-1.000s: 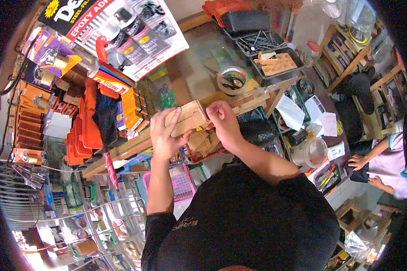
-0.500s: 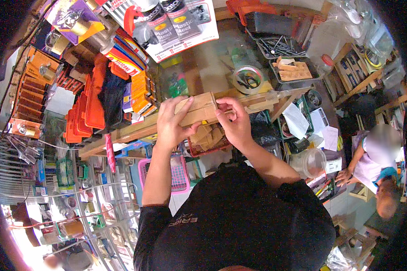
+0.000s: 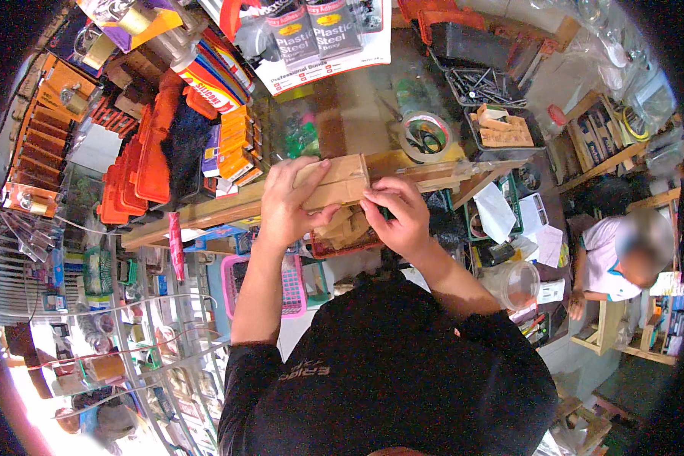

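Hardware shop, cramped and packed with stock. Carded glue packs [image 3: 311, 34] hang at top centre. Orange boxes [image 3: 133, 171] stacked at upper left. Padlocks on cards [image 3: 125, 19] at top left. Tray of screws [image 3: 482, 83] and tray of wood blocks [image 3: 501, 129] on counter [image 3: 357, 114] at upper right. Glass display shelves [image 3: 129, 334] with small goods at lower left. Another person [image 3: 615, 262] sits at right.

I see little free room around my 2 hands. The cardboard box [image 3: 334, 182] fills the gap between my left hand [image 3: 287, 204] and right hand [image 3: 400, 215]. Ahead, a tape roll [image 3: 425, 137] and a tray of wood blocks [image 3: 503, 131] crowd the counter [image 3: 357, 114]. To the left, orange packets [image 3: 232, 144] wall things off. Below, a pink basket [image 3: 266, 285] sits near my left forearm.
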Demonstrator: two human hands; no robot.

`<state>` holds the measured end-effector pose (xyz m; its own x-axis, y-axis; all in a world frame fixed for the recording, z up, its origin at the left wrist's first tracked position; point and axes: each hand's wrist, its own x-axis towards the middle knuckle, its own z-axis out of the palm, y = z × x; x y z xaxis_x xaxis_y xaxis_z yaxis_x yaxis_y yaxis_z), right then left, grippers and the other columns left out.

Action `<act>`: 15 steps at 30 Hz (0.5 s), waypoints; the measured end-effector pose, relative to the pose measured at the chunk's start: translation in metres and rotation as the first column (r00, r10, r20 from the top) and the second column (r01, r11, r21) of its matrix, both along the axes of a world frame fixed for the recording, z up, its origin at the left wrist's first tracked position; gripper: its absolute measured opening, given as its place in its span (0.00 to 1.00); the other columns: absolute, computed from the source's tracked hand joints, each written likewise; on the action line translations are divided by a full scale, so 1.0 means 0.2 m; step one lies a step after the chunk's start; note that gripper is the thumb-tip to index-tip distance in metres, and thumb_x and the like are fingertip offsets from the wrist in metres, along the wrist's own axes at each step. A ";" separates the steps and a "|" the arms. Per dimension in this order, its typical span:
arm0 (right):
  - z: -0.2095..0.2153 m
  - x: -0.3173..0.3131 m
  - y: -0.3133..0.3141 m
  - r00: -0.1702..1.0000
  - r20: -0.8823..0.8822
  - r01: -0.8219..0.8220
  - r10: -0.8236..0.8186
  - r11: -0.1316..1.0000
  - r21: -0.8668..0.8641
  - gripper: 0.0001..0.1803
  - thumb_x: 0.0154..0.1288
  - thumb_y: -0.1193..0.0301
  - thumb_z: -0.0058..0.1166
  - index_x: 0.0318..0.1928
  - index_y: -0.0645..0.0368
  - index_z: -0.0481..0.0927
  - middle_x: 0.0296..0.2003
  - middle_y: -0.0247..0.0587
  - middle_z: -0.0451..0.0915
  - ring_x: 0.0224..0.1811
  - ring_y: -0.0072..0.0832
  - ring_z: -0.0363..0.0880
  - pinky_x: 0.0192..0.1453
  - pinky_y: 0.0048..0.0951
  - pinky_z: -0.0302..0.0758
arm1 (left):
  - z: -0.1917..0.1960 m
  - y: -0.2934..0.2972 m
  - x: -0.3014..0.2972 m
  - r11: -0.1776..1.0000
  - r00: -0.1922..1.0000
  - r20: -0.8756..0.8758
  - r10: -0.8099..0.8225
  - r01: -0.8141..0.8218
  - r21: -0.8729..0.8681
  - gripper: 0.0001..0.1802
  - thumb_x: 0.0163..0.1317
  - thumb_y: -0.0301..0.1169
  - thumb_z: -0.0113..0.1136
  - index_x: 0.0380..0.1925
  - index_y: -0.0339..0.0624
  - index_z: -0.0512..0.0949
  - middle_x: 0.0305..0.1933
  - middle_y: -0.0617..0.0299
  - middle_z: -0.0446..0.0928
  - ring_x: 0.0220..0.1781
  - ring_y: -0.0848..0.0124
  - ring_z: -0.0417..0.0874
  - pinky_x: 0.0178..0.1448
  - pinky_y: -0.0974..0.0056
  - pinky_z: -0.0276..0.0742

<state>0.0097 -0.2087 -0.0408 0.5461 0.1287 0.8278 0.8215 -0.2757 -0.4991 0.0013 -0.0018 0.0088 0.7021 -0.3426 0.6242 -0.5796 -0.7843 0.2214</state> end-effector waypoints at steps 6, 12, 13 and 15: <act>0.07 0.01 -0.02 0.995 -0.090 0.048 -0.053 0.998 -0.051 0.16 0.52 0.71 0.65 0.42 0.56 0.78 0.41 0.43 0.75 0.41 0.39 0.76 0.43 0.36 0.74 | 0.00 0.01 -0.01 0.999 0.999 -0.005 0.039 -0.038 0.034 0.39 0.31 0.39 0.74 0.52 0.51 0.78 0.52 0.60 0.74 0.52 0.56 0.73 0.56 0.53 0.69; 0.10 0.06 -0.01 0.992 -0.101 0.057 -0.079 0.977 -0.206 0.21 0.55 0.63 0.61 0.49 0.54 0.77 0.48 0.46 0.72 0.49 0.46 0.72 0.53 0.43 0.70 | -0.01 0.01 -0.01 0.998 0.999 0.003 0.047 -0.047 0.038 0.39 0.31 0.39 0.74 0.52 0.51 0.78 0.52 0.61 0.74 0.52 0.56 0.73 0.55 0.54 0.69; 0.11 0.05 -0.02 0.993 -0.088 0.055 -0.076 0.975 -0.217 0.20 0.55 0.63 0.62 0.48 0.54 0.78 0.48 0.46 0.72 0.49 0.46 0.72 0.53 0.43 0.70 | -0.01 0.01 -0.01 0.998 0.999 0.004 0.043 -0.043 0.039 0.39 0.31 0.39 0.74 0.52 0.51 0.78 0.52 0.61 0.74 0.52 0.57 0.73 0.55 0.54 0.69; 0.11 0.06 -0.02 0.993 -0.102 0.036 -0.058 0.978 -0.204 0.20 0.55 0.63 0.62 0.48 0.54 0.78 0.49 0.46 0.71 0.50 0.47 0.71 0.54 0.44 0.69 | 0.00 0.01 -0.01 0.998 0.999 0.004 0.041 -0.041 0.039 0.38 0.32 0.39 0.74 0.52 0.51 0.78 0.52 0.61 0.74 0.51 0.57 0.73 0.55 0.54 0.70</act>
